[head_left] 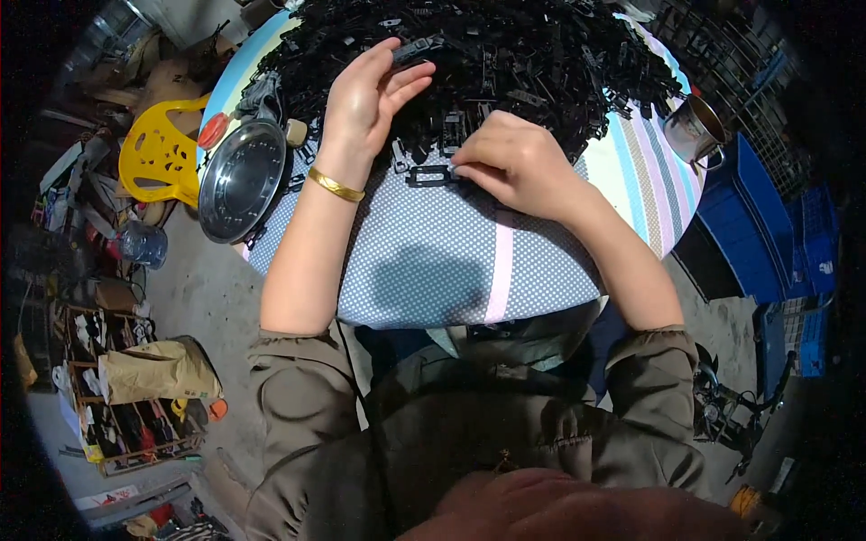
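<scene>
My left hand, with a gold bangle at the wrist, is raised at the near edge of a large pile of small black plastic parts. Its fingers are stretched out and apart, and a long dark part lies by the fingertips. My right hand is closed in a pinch, thumb and fingers together, at the right end of a small black rectangular plastic frame. This frame rests on the blue dotted cloth in front of the pile. Exactly what sits between the right fingertips is partly hidden.
A round metal tray rests at the table's left edge, near a red lid. At the right edge stands a metal mug. A yellow chair is to the left, blue crates to the right, and a loaded rack lower left.
</scene>
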The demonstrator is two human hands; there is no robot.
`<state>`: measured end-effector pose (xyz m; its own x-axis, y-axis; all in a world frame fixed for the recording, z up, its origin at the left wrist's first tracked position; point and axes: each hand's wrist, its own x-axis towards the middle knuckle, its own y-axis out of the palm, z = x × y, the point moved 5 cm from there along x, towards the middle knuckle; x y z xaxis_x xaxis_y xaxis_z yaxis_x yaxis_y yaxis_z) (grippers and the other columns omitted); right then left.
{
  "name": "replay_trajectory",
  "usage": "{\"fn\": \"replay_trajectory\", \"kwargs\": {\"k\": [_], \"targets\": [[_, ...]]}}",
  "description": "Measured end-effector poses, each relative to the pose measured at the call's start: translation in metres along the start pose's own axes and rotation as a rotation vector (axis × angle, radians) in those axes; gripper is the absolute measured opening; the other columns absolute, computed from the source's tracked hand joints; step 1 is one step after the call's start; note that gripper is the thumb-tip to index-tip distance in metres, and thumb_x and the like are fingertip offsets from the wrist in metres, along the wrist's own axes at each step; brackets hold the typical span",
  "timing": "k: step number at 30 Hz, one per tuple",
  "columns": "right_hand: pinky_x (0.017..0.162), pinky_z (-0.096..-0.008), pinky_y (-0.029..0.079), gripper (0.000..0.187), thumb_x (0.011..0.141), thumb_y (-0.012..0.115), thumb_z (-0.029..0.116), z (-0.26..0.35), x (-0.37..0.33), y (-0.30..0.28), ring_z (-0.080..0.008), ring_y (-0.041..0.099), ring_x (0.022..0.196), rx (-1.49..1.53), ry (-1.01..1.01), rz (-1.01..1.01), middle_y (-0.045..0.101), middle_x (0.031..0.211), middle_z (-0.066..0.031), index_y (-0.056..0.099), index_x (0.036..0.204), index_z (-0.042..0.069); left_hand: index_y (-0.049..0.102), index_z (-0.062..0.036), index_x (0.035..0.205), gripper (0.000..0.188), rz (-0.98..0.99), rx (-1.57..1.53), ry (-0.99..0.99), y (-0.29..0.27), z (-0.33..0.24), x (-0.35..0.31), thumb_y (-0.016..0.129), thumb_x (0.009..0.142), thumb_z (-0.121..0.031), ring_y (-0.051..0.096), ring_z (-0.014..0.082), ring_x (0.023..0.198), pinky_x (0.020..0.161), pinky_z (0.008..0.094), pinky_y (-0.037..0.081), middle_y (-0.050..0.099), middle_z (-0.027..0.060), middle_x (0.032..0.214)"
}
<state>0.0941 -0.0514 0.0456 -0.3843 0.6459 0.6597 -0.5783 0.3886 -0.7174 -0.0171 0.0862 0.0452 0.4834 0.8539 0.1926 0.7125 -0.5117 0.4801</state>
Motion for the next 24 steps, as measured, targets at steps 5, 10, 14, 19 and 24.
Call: {"fn": "replay_trajectory", "kwargs": {"k": [5,10,14,19,24], "targets": [[0.069,-0.0306,0.046,0.019,0.069,0.066,0.018,0.013,0.003,0.027,-0.0202,0.053,0.08,-0.147,-0.037,0.126,0.061,0.087,-0.0042,0.063,0.083,0.006,0.04,0.0063,0.118,0.033,0.013,0.07,-0.032,0.012,0.004,-0.005,0.04,0.09,-0.012,0.059,0.0313,0.092,0.082,0.0373,0.05,0.053,0.0187,0.103],[0.068,-0.0297,0.043,0.013,0.067,0.064,0.014,0.006,-0.001,0.049,-0.019,0.051,0.081,-0.206,-0.016,0.214,0.058,0.08,-0.0034,0.062,0.077,0.007,0.037,0.0065,0.121,0.035,0.002,0.137,-0.061,0.016,0.009,-0.009,0.039,0.091,-0.012,0.059,0.03,0.093,0.08,0.0349,0.051,0.052,0.0193,0.104],[0.067,-0.033,0.045,0.015,0.07,0.058,0.006,0.005,0.006,0.007,-0.0242,0.055,0.076,-0.035,0.05,-0.139,0.056,0.079,-0.01,0.059,0.084,0.003,0.034,0.0073,0.122,0.036,0.021,0.168,-0.026,0.016,0.006,-0.01,0.038,0.091,-0.009,0.061,0.0252,0.086,0.073,0.0292,0.053,0.054,0.0189,0.1],[0.053,-0.0225,0.044,0.018,0.085,0.05,0.01,-0.032,-0.008,-0.03,-0.0099,0.054,0.06,0.228,0.426,-0.407,0.059,0.071,-0.0046,0.059,0.097,0.0,0.035,0.003,0.124,0.035,0.233,0.153,-0.164,0.042,0.028,-0.024,0.038,0.091,-0.01,0.06,0.0187,0.085,0.074,0.0255,0.052,0.055,0.0161,0.102],[0.052,-0.0194,0.044,0.016,0.083,0.056,0.01,-0.045,-0.01,-0.026,-0.0071,0.056,0.059,0.233,0.466,-0.425,0.062,0.069,-0.0042,0.06,0.095,-0.001,0.035,0.0029,0.125,0.036,0.347,0.123,-0.194,0.051,0.037,-0.032,0.037,0.092,-0.011,0.058,0.0191,0.095,0.085,0.0285,0.048,0.053,0.015,0.11]]}}
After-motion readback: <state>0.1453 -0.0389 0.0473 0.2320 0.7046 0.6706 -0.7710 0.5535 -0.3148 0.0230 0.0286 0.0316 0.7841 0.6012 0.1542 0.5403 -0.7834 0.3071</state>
